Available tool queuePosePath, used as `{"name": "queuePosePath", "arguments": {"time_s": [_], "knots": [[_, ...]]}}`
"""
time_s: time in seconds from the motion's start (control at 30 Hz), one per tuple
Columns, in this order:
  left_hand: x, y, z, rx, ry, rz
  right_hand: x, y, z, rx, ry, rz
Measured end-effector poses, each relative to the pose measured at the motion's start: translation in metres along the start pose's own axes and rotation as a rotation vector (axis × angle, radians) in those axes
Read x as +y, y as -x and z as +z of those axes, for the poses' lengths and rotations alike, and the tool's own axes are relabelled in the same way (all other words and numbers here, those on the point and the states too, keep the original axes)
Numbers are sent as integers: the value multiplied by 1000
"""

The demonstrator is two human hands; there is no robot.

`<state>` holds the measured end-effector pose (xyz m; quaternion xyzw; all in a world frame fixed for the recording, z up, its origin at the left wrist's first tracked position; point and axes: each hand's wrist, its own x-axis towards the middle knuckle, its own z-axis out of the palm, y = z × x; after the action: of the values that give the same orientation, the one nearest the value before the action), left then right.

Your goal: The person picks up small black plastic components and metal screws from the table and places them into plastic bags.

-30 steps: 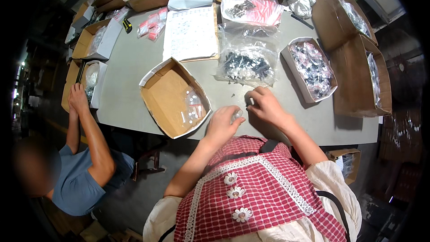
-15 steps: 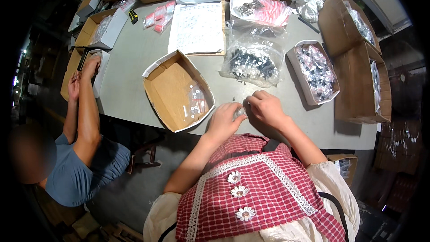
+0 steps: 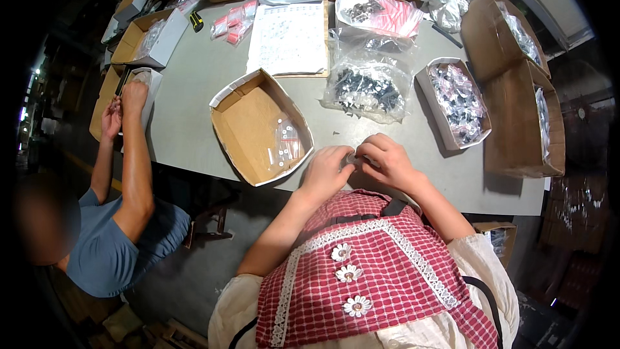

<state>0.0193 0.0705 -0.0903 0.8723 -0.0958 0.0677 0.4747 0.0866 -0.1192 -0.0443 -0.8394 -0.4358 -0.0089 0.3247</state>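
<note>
A small clear plastic bag [image 3: 351,159] is pinched between the thumb and fingers of my left hand [image 3: 327,171], close to the table's front edge. My right hand [image 3: 389,161] is closed, its fingertips meeting the bag; what they pinch is hidden. Beyond my hands a tiny dark part [image 3: 336,133] lies on the table. Farther back rests a large clear bag of small black and white parts [image 3: 368,90]. To the left, an open cardboard box [image 3: 242,119] holds a few small clear bags with white pieces [image 3: 285,145].
At right stand a white box of filled small bags [image 3: 456,100] and large cartons [image 3: 516,126]. Behind are a paper sheet [image 3: 287,35], a tray of red-edged bags [image 3: 381,13] and a yellow cutter [image 3: 196,21]. A co-worker [image 3: 126,220] reaches into boxes at far left.
My right hand has come left to the small bag, closing the gap between my hands. The view has shifted slightly. The co-worker's hands have moved a little at their box.
</note>
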Motion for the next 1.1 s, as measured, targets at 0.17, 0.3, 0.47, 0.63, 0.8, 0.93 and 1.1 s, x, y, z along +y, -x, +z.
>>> {"name": "queuePosePath", "arguments": {"time_s": [0.17,0.3,0.47,0.63,0.8,0.93,1.1], "knots": [[3,0,-1,53,-36,34,13,6,-3,148,-185,146],[4,2,-4,26,-51,0,40,13,-14,101,17,411],[2,3,-2,2,-37,-21,44,33,7,-173,423,353],[5,1,-3,-3,-44,-72,30,-6,7,-75,111,274],[5,3,-7,-9,-69,-130,40,-35,39,-64,224,-12],[1,6,-5,29,-69,-90,47,-35,45,-136,245,-32],[3,2,-6,2,-48,-72,57,-33,35,-128,233,66]]}}
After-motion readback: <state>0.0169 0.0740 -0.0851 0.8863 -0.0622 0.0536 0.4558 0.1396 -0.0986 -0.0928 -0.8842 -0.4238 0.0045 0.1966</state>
